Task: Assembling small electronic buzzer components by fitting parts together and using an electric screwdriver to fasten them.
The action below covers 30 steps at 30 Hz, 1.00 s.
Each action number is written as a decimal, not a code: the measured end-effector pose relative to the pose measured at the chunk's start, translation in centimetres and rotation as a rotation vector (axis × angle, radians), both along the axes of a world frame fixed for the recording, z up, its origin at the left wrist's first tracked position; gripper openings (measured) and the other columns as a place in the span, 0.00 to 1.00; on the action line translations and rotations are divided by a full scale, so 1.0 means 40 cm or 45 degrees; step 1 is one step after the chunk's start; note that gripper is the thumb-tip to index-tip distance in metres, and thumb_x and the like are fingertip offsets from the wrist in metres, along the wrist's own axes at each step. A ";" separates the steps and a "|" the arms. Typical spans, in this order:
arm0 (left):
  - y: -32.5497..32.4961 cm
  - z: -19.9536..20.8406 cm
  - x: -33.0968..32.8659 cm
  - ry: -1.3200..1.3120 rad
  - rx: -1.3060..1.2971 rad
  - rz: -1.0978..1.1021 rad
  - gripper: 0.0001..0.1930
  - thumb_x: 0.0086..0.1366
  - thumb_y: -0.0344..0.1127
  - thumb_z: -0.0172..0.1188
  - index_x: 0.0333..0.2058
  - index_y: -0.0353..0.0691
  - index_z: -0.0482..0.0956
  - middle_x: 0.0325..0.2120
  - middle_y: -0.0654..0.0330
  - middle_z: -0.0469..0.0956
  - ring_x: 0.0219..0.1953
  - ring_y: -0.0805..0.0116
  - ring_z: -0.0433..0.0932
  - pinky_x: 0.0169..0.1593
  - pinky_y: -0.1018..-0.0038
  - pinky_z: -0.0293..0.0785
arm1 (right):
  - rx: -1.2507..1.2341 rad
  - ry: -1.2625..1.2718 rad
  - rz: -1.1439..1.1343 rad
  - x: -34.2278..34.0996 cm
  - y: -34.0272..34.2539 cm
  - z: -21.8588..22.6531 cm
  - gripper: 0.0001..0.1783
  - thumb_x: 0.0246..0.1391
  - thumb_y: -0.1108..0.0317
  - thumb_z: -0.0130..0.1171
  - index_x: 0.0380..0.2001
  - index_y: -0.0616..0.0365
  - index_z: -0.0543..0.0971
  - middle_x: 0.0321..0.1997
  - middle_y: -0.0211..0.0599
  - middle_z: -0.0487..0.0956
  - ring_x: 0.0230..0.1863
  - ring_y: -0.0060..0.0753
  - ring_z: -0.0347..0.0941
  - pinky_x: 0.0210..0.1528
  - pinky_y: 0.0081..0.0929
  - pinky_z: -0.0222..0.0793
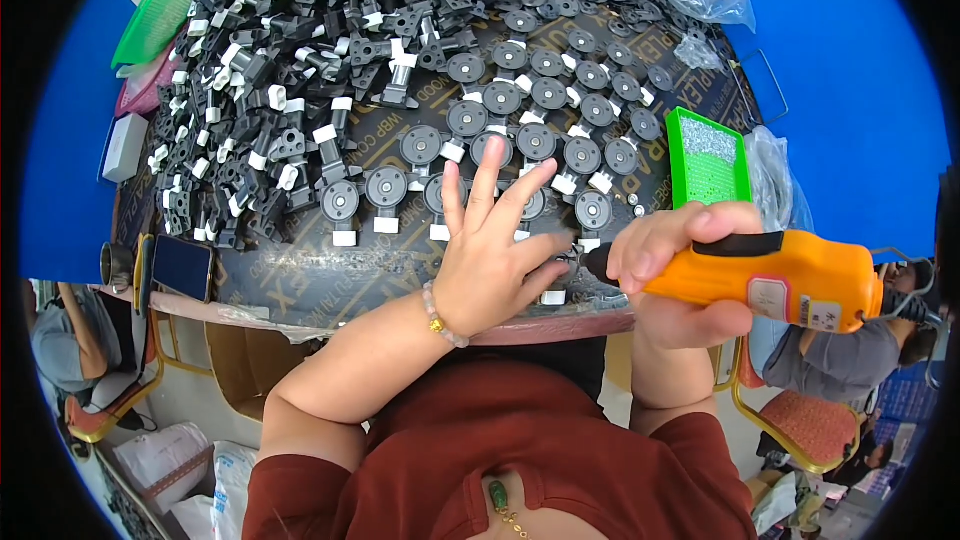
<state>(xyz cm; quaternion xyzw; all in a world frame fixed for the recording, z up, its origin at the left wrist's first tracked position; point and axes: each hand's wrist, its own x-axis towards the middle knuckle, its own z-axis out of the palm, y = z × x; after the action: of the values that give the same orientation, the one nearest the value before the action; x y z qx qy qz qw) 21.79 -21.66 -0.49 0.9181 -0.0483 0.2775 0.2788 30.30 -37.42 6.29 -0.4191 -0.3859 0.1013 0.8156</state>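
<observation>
My right hand is wrapped around an orange electric screwdriver, held almost level with its black nose pointing left. The nose meets the thumb and forefinger of my left hand, which are pressed on a black disc-shaped part, mostly hidden, at the table's front edge; its white tab shows below the thumb. The other left fingers are spread over neighbouring parts. Rows of round black disc parts with white tabs lie around that hand. Whether a screw sits under the tip is hidden.
A big heap of black and white plastic parts covers the table's left and back. At right stands a green tray of small screws, beside clear plastic bags. A phone lies at the left edge. Other people sit beyond both sides.
</observation>
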 end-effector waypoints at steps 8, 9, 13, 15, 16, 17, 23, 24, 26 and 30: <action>0.001 -0.007 0.002 -0.020 -0.008 0.024 0.07 0.46 0.36 0.74 0.24 0.51 0.84 0.65 0.59 0.67 0.75 0.38 0.45 0.67 0.29 0.32 | 0.004 -0.061 -0.038 0.002 -0.005 0.002 0.39 0.50 0.33 0.64 0.47 0.55 0.67 0.29 0.37 0.78 0.26 0.30 0.77 0.33 0.31 0.76; 0.001 -0.005 0.001 0.004 -0.019 0.023 0.06 0.46 0.36 0.74 0.24 0.53 0.85 0.65 0.59 0.68 0.75 0.37 0.44 0.68 0.32 0.30 | 0.005 -0.069 -0.043 0.004 -0.005 0.001 0.39 0.50 0.33 0.64 0.47 0.55 0.67 0.29 0.37 0.78 0.26 0.30 0.77 0.33 0.31 0.77; 0.004 -0.003 0.000 0.024 -0.034 0.017 0.06 0.45 0.37 0.75 0.24 0.54 0.86 0.64 0.61 0.70 0.75 0.37 0.43 0.69 0.35 0.28 | -0.003 -0.047 -0.043 0.005 0.000 -0.005 0.39 0.50 0.33 0.64 0.47 0.55 0.67 0.29 0.37 0.78 0.26 0.29 0.77 0.33 0.31 0.77; 0.005 -0.003 0.000 0.036 -0.033 0.019 0.07 0.45 0.37 0.75 0.24 0.53 0.86 0.64 0.62 0.70 0.75 0.37 0.43 0.69 0.35 0.28 | 0.004 -0.064 -0.025 0.005 -0.001 -0.007 0.39 0.50 0.33 0.64 0.47 0.55 0.67 0.29 0.37 0.78 0.26 0.29 0.77 0.33 0.31 0.76; 0.005 -0.002 -0.001 0.048 -0.033 0.021 0.07 0.45 0.37 0.76 0.24 0.53 0.86 0.64 0.62 0.70 0.75 0.37 0.43 0.69 0.35 0.28 | 0.005 -0.064 -0.024 0.005 0.000 -0.007 0.39 0.50 0.33 0.64 0.47 0.55 0.67 0.29 0.37 0.78 0.26 0.29 0.77 0.33 0.31 0.76; 0.006 -0.002 -0.001 0.048 -0.032 0.021 0.07 0.45 0.37 0.76 0.24 0.53 0.86 0.64 0.62 0.70 0.75 0.37 0.43 0.69 0.35 0.28 | 0.010 -0.058 -0.022 0.004 0.000 -0.006 0.38 0.50 0.33 0.64 0.47 0.55 0.67 0.29 0.37 0.78 0.25 0.30 0.76 0.33 0.31 0.76; 0.006 0.007 -0.001 0.091 -0.023 0.028 0.11 0.43 0.43 0.78 0.28 0.54 0.86 0.66 0.61 0.67 0.75 0.36 0.41 0.69 0.34 0.26 | -0.003 -0.004 -0.048 0.000 0.007 -0.019 0.39 0.48 0.33 0.66 0.47 0.55 0.68 0.29 0.38 0.78 0.26 0.31 0.76 0.34 0.32 0.76; 0.002 0.009 0.000 0.109 -0.044 0.038 0.15 0.40 0.44 0.79 0.29 0.52 0.86 0.68 0.58 0.64 0.75 0.37 0.41 0.68 0.32 0.28 | -0.029 0.009 -0.081 0.000 0.009 -0.025 0.40 0.47 0.33 0.67 0.47 0.55 0.68 0.29 0.39 0.78 0.26 0.31 0.76 0.34 0.33 0.76; -0.001 0.009 0.000 0.127 -0.065 0.049 0.19 0.38 0.45 0.80 0.30 0.51 0.86 0.69 0.56 0.61 0.75 0.39 0.41 0.68 0.30 0.30 | -0.050 0.043 -0.082 0.002 0.011 -0.033 0.40 0.47 0.33 0.68 0.47 0.56 0.68 0.28 0.39 0.78 0.26 0.31 0.76 0.34 0.32 0.76; -0.003 0.004 -0.001 0.180 0.008 0.013 0.22 0.36 0.48 0.80 0.32 0.50 0.87 0.71 0.52 0.56 0.75 0.39 0.40 0.68 0.29 0.30 | -0.046 0.078 -0.072 0.012 0.016 -0.049 0.39 0.48 0.37 0.70 0.47 0.59 0.68 0.28 0.41 0.78 0.26 0.31 0.75 0.34 0.30 0.76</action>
<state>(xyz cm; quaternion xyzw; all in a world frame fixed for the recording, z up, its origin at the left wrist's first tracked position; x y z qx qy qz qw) 21.74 -21.79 -0.33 0.9365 -0.0246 0.2132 0.2773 30.77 -36.78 4.35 -0.4409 -0.3469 0.0981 0.8220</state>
